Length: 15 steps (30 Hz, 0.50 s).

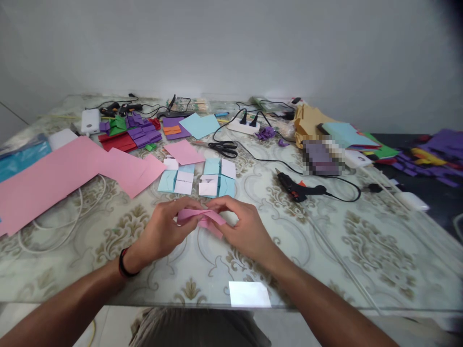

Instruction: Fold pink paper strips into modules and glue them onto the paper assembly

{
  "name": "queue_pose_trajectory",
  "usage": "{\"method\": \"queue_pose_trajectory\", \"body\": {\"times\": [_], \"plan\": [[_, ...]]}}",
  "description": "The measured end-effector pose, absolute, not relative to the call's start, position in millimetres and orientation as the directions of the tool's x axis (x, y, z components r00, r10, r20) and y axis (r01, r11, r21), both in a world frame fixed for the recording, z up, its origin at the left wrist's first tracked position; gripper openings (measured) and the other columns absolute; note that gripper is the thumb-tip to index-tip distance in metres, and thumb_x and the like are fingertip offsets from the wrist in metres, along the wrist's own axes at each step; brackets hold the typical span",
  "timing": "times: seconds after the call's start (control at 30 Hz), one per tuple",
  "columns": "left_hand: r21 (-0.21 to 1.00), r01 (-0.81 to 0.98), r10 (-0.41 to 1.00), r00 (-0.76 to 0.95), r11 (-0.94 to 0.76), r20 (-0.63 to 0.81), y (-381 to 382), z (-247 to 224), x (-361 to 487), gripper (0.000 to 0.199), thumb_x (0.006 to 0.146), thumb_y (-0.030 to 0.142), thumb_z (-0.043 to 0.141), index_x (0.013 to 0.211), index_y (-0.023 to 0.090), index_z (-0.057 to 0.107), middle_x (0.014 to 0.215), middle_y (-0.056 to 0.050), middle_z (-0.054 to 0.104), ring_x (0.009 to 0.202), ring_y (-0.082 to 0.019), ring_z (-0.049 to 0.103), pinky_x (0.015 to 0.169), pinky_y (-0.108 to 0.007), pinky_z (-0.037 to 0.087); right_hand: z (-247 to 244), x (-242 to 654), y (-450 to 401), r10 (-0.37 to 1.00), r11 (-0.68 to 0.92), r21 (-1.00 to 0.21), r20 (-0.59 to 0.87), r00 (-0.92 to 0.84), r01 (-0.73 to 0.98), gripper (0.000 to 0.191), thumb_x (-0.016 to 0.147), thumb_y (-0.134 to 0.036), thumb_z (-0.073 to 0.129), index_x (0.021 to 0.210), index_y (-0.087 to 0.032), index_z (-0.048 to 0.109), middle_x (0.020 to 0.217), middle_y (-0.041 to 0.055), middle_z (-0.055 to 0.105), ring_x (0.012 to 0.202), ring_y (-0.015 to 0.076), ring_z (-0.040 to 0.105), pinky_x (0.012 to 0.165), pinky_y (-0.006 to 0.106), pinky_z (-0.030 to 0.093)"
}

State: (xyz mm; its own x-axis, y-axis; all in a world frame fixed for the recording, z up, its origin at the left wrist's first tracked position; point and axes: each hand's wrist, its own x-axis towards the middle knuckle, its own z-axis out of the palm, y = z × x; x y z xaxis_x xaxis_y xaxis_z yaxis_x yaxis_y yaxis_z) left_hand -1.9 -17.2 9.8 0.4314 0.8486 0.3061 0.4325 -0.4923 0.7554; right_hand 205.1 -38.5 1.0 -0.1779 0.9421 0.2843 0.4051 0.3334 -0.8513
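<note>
Between my two hands a small piece of pink paper [202,217] is held just above the table, partly folded, with its edges bent up. My left hand [164,229] pinches its left side between thumb and fingers. On the right side, my right hand [242,221] grips it the same way. Just beyond my fingers lie two folded light-blue and white paper squares, the left square [176,178] and the right square [217,177]. A loose pink sheet [184,152] rests partly over the left square.
Large pink sheets [54,178] spread at the left over a white cable. Black scissors [226,148], a power strip [244,125] and purple folded papers [144,132] lie farther back. A glue gun [294,185] with its cord lies to the right, near a blurred-out phone [321,158].
</note>
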Motion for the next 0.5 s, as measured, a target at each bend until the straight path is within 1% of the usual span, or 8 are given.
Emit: {"method": "queue_pose_trajectory", "body": {"times": [0.13, 0.2, 0.27, 0.37, 0.43, 0.5], "plan": [[0.792, 0.432, 0.869, 0.434, -0.431, 0.236, -18.2, 11.1, -0.5, 0.015, 0.089, 0.013, 0.068, 0.1, 0.021, 0.074, 0.091, -0.001, 0.08, 0.075, -0.014, 0.069, 0.068, -0.024, 0.052, -0.1, 202.4, -40.1, 0.935, 0.355, -0.834, 0.312, -0.168, 0.423, 0.019, 0.086, -0.011, 0.066, 0.1, -0.024, 0.07, 0.097, 0.0021, 0.079, 0.086, 0.0191, 0.075, 0.083, 0.033, 0.06], [0.83, 0.417, 0.876, 0.454, -0.371, 0.164, -18.4, 10.2, -0.3, 0.013, 0.09, 0.016, 0.069, 0.101, 0.021, 0.073, 0.087, 0.0, 0.078, 0.075, -0.014, 0.068, 0.069, -0.024, 0.052, -1.3, 200.8, -40.3, 0.937, 0.349, -0.831, 0.306, -0.168, 0.433, 0.023, 0.085, -0.008, 0.065, 0.1, -0.024, 0.07, 0.098, 0.0018, 0.08, 0.088, 0.0192, 0.075, 0.085, 0.033, 0.06], [0.867, 0.405, 0.882, 0.466, -0.289, 0.076, -17.5, 8.4, -0.7, 0.014, 0.09, 0.021, 0.07, 0.105, 0.021, 0.072, 0.081, 0.001, 0.074, 0.071, -0.014, 0.066, 0.066, -0.024, 0.05, -2.1, 200.0, -39.9, 0.943, 0.331, -0.838, 0.282, -0.174, 0.434, 0.025, 0.085, -0.008, 0.065, 0.103, -0.024, 0.069, 0.098, 0.0013, 0.079, 0.088, 0.0189, 0.076, 0.087, 0.033, 0.06], [0.892, 0.411, 0.906, 0.424, -0.188, -0.005, -13.4, 5.3, -3.1, 0.021, 0.09, 0.026, 0.07, 0.111, 0.021, 0.069, 0.07, 0.004, 0.064, 0.061, -0.012, 0.055, 0.058, -0.023, 0.043, -1.5, 201.8, -38.0, 0.952, 0.304, -0.853, 0.256, -0.166, 0.424, 0.026, 0.089, -0.014, 0.067, 0.113, -0.025, 0.065, 0.102, 0.0027, 0.079, 0.091, 0.0193, 0.076, 0.087, 0.034, 0.06], [0.904, 0.395, 0.92, 0.391, -0.161, -0.007, -9.6, 3.6, -5.3, 0.022, 0.09, 0.024, 0.068, 0.112, 0.02, 0.067, 0.065, 0.006, 0.057, 0.057, -0.011, 0.049, 0.054, -0.022, 0.037, -0.2, 205.1, -36.6, 0.958, 0.285, -0.871, 0.244, -0.15, 0.401, 0.025, 0.094, -0.022, 0.067, 0.118, -0.025, 0.06, 0.102, 0.0044, 0.078, 0.09, 0.0199, 0.076, 0.082, 0.033, 0.062], [0.918, 0.367, 0.93, 0.369, -0.152, 0.006, -6.0, 2.8, -7.2, 0.02, 0.09, 0.021, 0.067, 0.109, 0.019, 0.066, 0.063, 0.007, 0.052, 0.055, -0.01, 0.045, 0.053, -0.022, 0.034, 1.1, 208.7, -35.7, 0.96, 0.278, -0.884, 0.239, -0.148, 0.376, 0.023, 0.097, -0.028, 0.065, 0.118, -0.025, 0.057, 0.098, 0.0049, 0.077, 0.089, 0.0199, 0.076, 0.075, 0.031, 0.062]]}}
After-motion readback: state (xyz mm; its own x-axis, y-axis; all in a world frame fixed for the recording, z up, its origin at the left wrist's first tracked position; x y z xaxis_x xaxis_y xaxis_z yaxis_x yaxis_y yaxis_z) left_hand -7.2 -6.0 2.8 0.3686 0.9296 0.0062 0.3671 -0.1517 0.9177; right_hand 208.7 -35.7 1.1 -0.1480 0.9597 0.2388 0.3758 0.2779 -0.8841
